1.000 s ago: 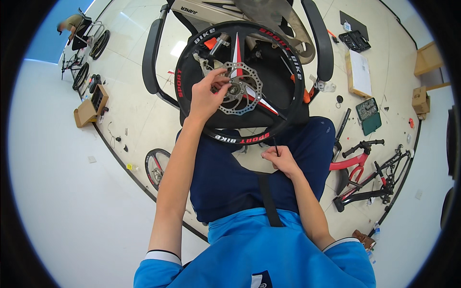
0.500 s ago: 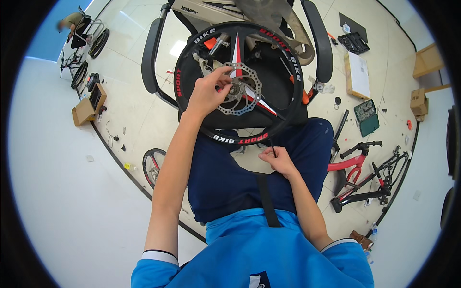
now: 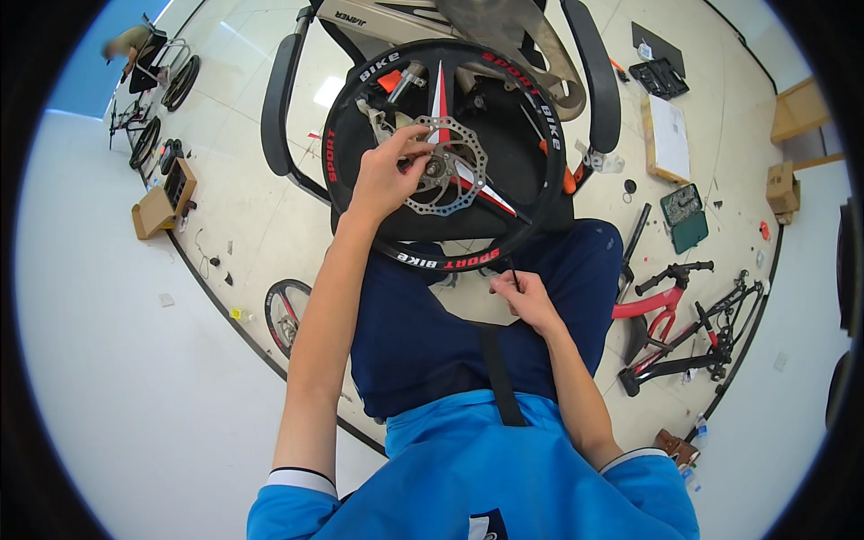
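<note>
Wheel: here's the black one (image 3: pixel 494 196), lying nearly flat over the black seat (image 3: pixel 513 162), red-and-white flashes on its spokes, red and white lettering round the rim!
Disc: silver, holed, wavy-edged (image 3: pixel 477 162), face up, dead centre on the wheel, left part hidden.
Stick: thin, black (image 3: pixel 516 277), far tip right by the wheel's near rim.

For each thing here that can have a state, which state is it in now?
Wheel, lying disc side up.
Brake disc, centred on the wheel.
Left hand, fingers bent close to the brake disc's centre.
Right hand, pinching a thin dark rod.
Green case, open.
Left cardboard box, open.
</note>
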Demonstrator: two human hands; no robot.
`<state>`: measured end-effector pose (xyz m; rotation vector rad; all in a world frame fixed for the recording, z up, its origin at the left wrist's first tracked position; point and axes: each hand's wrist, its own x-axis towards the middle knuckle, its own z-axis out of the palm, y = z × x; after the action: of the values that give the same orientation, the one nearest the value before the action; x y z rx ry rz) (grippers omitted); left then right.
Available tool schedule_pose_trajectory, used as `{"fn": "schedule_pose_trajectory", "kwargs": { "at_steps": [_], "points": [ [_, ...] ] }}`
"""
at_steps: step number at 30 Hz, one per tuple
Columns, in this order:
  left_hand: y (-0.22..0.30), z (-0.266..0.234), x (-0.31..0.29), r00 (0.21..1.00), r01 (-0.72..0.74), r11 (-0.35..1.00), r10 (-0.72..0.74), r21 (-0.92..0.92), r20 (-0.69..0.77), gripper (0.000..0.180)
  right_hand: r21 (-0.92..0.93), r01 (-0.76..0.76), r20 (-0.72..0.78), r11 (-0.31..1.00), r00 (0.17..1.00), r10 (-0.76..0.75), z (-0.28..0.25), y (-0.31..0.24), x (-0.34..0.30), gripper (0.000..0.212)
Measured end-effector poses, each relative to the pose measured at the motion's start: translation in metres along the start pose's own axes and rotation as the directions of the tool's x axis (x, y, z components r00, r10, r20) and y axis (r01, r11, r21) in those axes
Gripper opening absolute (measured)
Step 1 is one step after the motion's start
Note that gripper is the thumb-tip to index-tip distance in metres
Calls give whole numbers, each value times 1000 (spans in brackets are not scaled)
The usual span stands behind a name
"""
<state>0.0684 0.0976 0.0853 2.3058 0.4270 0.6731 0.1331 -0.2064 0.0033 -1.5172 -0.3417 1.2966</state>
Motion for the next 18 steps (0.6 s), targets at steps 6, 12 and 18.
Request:
{"fn": "schedule_pose_trajectory", "kwargs": {
  "at_steps": [6,12,18],
  "points": [
    [-3,10,-8,994,65,993,-74,-103,-86,40,141,244,-37,960,970,-241,-16,-73,7,35],
    [-5,15,-12,985,47,985,-73,-166,-159,38,-266,464,-104,845,858,-503,1,-157,53,28],
    [-6,19,-12,980,21,980,-59,-200,-189,38,-333,627,-32,704,739,-673,39,-177,99,22]
  ]
}}
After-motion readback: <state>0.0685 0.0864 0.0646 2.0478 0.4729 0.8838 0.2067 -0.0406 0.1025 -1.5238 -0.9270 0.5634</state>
